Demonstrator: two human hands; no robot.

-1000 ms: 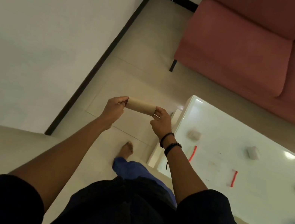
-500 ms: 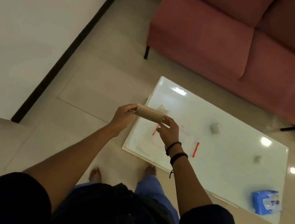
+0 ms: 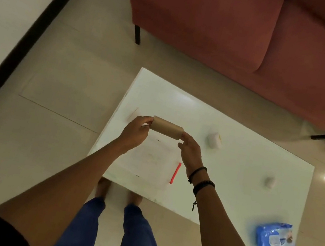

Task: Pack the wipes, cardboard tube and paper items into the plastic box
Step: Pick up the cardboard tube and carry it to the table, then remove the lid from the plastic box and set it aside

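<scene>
A brown cardboard tube [image 3: 166,127] is held level between both hands, above the near left part of the white table [image 3: 236,164]. My left hand [image 3: 136,132] pinches its left end and my right hand [image 3: 190,149] holds its right end. Below the hands a clear plastic box with a red clip [image 3: 175,172] stands on the table; its walls are hard to make out. A blue pack of wipes [image 3: 274,242] lies at the table's near right corner. Two small crumpled white paper items [image 3: 214,140] [image 3: 269,181] lie further right on the table.
A red sofa [image 3: 237,38] stands behind the table, its black leg [image 3: 137,35] on the tiled floor. A white wall with a black skirting [image 3: 29,34] runs along the left. My legs and bare feet [image 3: 118,195] are at the table's near edge.
The view has swung right and down, so the table is now under the hands. The tube stays held between both hands, carried from over the floor to over the box.
</scene>
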